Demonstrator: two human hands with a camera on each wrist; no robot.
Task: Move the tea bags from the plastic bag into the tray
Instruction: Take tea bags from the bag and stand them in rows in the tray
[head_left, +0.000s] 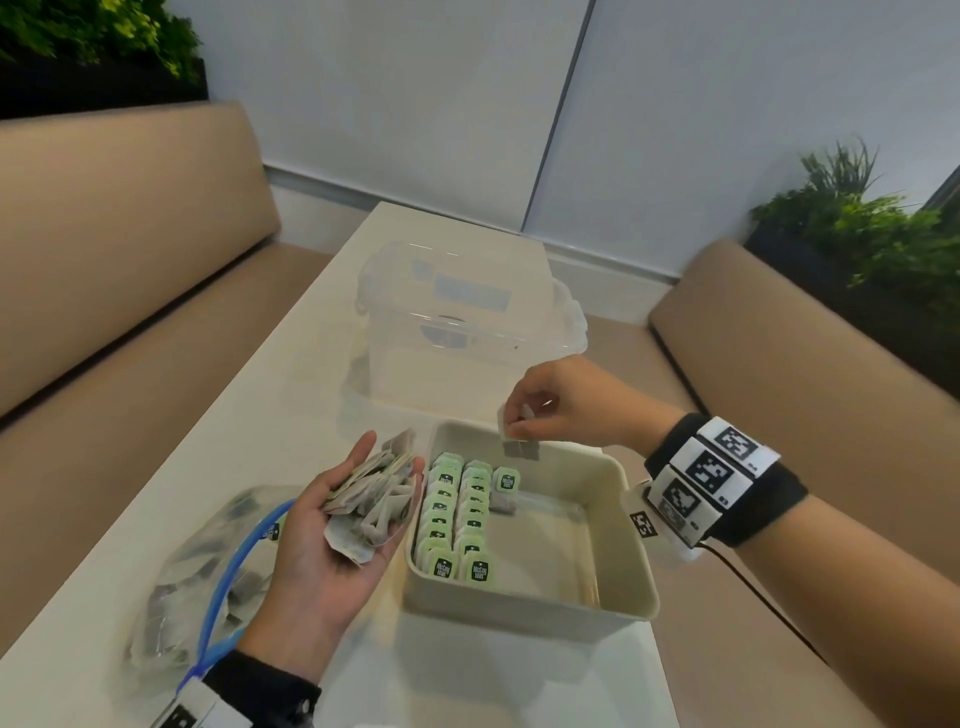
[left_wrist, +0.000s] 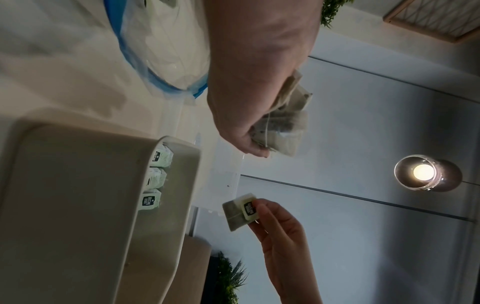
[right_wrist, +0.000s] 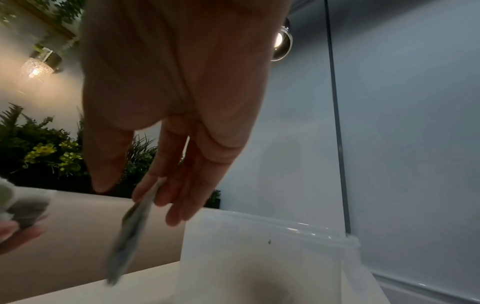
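A beige tray (head_left: 613, 582) sits on the white table, with two rows of green-tagged tea bags (head_left: 457, 514) along its left side and one more (head_left: 505, 479) starting a third row. My right hand (head_left: 524, 421) pinches a single tea bag (head_left: 521, 448) above the tray's far edge; the same tea bag (left_wrist: 240, 211) shows in the left wrist view. My left hand (head_left: 337, 525), palm up left of the tray, cradles a pile of tea bags (head_left: 374, 499) on loosely curled fingers. The clear plastic bag (head_left: 208, 571) with a blue zip lies at the left, holding more tea bags.
A clear lidded plastic box (head_left: 467, 322) stands just behind the tray. Tan benches (head_left: 119, 260) flank the table on both sides, with plants (head_left: 872, 234) behind them. The table's right edge (head_left: 660, 675) runs close beside the tray.
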